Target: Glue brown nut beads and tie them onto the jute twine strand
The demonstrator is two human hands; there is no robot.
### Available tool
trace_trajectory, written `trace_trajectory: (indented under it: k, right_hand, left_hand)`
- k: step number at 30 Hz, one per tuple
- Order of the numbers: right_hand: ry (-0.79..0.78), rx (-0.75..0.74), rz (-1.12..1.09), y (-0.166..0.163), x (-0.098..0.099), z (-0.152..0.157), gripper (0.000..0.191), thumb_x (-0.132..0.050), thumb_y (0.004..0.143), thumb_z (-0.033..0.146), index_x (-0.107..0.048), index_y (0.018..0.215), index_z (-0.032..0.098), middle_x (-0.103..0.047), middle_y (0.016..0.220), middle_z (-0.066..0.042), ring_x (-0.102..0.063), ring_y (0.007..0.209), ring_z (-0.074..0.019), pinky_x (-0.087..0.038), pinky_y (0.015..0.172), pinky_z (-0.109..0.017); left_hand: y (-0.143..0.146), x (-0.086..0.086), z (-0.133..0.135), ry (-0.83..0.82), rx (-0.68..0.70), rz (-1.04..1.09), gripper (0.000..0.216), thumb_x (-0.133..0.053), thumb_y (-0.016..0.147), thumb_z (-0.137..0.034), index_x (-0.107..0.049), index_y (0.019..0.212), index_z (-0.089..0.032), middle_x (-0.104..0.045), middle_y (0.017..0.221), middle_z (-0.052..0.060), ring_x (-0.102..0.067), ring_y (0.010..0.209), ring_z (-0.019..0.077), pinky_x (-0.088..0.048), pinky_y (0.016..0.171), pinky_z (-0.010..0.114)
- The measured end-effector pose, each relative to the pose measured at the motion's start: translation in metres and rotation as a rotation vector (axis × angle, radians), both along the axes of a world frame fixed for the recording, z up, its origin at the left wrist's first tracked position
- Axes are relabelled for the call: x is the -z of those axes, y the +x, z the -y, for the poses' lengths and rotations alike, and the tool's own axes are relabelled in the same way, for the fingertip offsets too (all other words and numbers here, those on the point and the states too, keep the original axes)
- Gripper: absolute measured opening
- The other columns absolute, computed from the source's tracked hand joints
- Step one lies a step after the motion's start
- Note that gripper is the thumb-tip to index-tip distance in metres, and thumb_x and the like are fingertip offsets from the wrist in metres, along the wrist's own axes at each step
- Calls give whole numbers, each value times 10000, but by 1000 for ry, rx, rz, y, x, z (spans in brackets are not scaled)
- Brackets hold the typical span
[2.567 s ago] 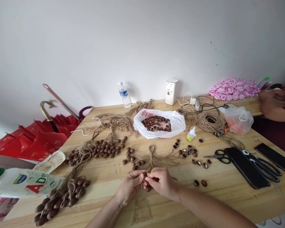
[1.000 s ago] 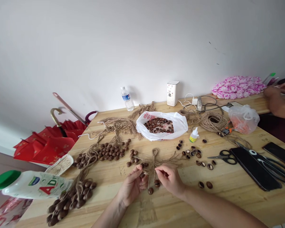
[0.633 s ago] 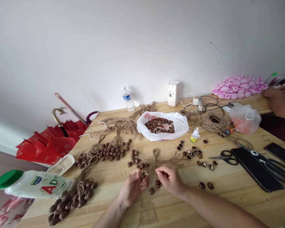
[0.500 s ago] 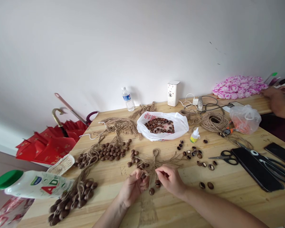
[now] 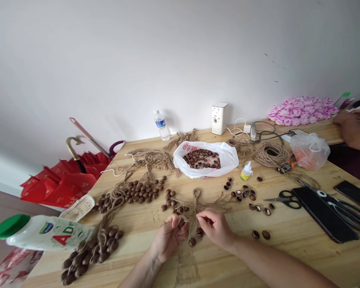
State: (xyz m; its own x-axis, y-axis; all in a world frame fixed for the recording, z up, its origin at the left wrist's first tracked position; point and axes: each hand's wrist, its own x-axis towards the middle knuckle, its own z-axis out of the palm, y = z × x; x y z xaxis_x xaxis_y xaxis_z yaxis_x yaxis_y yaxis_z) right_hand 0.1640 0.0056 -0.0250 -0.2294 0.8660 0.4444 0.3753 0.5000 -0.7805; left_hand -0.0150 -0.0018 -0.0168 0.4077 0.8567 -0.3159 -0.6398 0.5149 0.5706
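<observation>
Between my hands lies a twine bundle (image 5: pixel 196 205), its loop at the top and its strands fanned out. My left hand (image 5: pixel 170 237) is closed on a brown nut shell (image 5: pixel 181 223), partly hidden by the fingers. My right hand (image 5: pixel 215 227) pinches a twine strand between thumb and fingertips, just right of the left hand. Below them a nut shell (image 5: pixel 192 242) hangs off the bundle's strands on the table, with another shell (image 5: pixel 199 232) close to the right fingertips. More shells (image 5: pixel 168 198) on strands lie to the upper left.
A white plastic bag (image 5: pixel 228 164) of shells sits behind the hands. To the right are a glue bottle (image 5: pixel 246 172), loose half shells (image 5: pixel 267 211), small scissors (image 5: pixel 285 199), and a black phone (image 5: pixel 321 216). Finished-looking shell clusters (image 5: pixel 91 250) and a white bottle (image 5: pixel 54 232) lie left. Another person's arm (image 5: pixel 355 130) rests far right.
Both hands hold nearly the same positions. The view has shifted very slightly; nothing else has visibly moved.
</observation>
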Motion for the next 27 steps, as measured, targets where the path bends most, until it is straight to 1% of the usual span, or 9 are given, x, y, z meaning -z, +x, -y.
trace_trajectory:
  k: [6,12,19,27]
  right_hand:
    - [-3,-2,2,0,-1,0,227,-487,858,225,-644,709,158,-545,553,-6,-468,500,-115,-354,496,-222]
    - [-4,-13,7,0,-3,1,223,-477,857,210,-639,712,158,-559,564,-11,-485,512,-120,-361,505,-224]
    - [-19,-29,7,0,-3,0,223,-476,853,199,-638,708,150,-570,576,-17,-489,517,-119,-360,507,-222]
    - [-26,-26,9,0,-1,1,199,-486,842,180,-641,721,149,-590,592,-23,-512,531,-119,-369,516,-215]
  left_hand:
    - [-2,0,-1,-25,6,32,330,-581,673,-133,-281,550,-198,-466,524,3,-373,467,108,-195,472,220]
    - [-2,0,-2,-33,12,47,239,-517,642,-82,-329,548,-194,-479,511,21,-357,440,110,-164,458,218]
    - [-3,0,-1,-52,10,19,218,-508,614,-76,-339,539,-193,-487,505,31,-377,442,119,-162,453,217]
    - [-3,0,-1,-37,2,-4,222,-514,605,-75,-340,528,-190,-486,502,28,-381,442,121,-167,447,212]
